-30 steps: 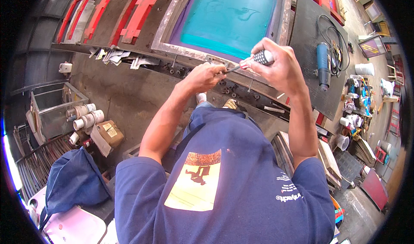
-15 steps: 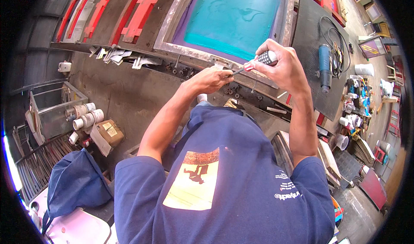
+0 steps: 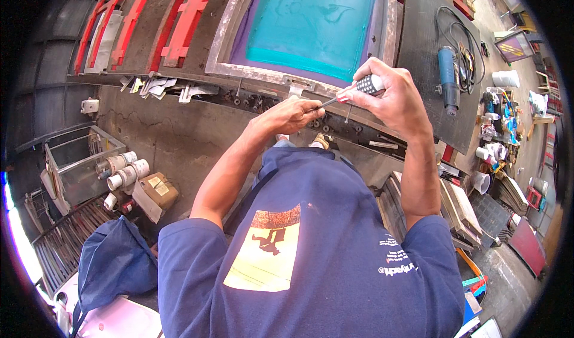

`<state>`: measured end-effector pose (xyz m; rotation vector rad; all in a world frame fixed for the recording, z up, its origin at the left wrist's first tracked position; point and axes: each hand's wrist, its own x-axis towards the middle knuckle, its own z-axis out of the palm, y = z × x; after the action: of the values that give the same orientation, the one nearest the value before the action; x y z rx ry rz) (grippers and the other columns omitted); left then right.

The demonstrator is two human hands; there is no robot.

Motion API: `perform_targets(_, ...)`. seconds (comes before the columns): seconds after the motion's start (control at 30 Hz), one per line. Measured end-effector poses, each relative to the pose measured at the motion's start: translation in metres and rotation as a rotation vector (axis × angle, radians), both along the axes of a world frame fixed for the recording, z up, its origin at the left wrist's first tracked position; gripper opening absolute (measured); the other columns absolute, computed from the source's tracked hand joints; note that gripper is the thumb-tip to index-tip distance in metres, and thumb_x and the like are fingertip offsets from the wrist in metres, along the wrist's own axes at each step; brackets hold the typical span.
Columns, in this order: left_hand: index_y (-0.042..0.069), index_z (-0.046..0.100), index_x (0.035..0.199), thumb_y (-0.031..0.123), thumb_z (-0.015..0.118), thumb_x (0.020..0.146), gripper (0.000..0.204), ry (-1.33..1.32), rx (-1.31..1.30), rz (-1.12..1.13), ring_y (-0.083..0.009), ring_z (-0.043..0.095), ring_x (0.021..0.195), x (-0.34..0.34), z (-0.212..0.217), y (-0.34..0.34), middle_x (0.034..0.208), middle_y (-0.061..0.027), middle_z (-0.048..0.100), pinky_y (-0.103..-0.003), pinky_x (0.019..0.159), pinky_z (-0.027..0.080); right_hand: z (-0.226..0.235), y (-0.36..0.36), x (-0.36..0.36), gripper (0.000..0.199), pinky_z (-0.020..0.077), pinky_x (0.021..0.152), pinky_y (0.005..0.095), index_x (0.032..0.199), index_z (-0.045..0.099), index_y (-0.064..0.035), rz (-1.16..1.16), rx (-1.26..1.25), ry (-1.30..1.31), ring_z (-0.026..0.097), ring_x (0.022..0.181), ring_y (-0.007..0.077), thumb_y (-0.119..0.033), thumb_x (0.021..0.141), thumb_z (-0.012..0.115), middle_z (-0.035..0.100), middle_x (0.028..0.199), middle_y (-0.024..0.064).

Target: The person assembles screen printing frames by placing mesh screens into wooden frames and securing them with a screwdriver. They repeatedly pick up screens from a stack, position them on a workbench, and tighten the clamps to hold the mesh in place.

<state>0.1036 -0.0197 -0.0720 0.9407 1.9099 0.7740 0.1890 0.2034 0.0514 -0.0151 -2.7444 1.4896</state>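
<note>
My right hand (image 3: pixel 391 96) grips the screwdriver (image 3: pixel 357 89), tip at the frame (image 3: pixel 311 82) clamp on the near edge. Left hand (image 3: pixel 293 114) pinches the shaft there. Screw looks mid-adjustment; can't tell how tight.

**Bright daylight, heavy fisheye bend**

We see even, bright daylight with soft shadows under the forearms. A strip of blown-out glare runs down the lower left of the frame. Straight edges curve hard toward the black circular rim. The centre is sharp; things at the far right edge look small and smeared.
</note>
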Motion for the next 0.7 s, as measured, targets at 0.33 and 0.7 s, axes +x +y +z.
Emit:
perform_targets(0.33, 0.011, 0.069, 0.12, 0.04, 0.056, 0.099, 0.038, 0.162, 0.128, -0.028, -0.0311, 0.065, 0.07, -0.014, -0.001, -0.006, 0.077, -0.0197, 0.065, -0.041, 0.067, 0.048, 0.011, -0.003, -0.008, 0.025, 0.0471, 0.058, 0.0328, 0.088, 0.059, -0.0002, 0.065, 0.03, 0.016, 0.062, 0.059, 0.0177, -0.016, 0.08, 0.076, 0.066, 0.068, 0.0134)
perform_targets(0.7, 0.002, 0.068, 0.105, 0.025, 0.058, 0.095, 0.027, 0.367, -0.046, -0.018, -0.0403, 0.065, 0.084, -0.099, 0.008, -0.005, 0.089, -0.0241, 0.067, -0.046, 0.072, 0.049, -0.003, -0.039, -0.079, 0.027, 0.0512, 0.068, 0.042, 0.098, 0.06, -0.0001, 0.146, 0.058, 0.252, 0.068, 0.07, 0.0339, -0.021, 0.086, 0.071, 0.069, 0.075, 0.0192)
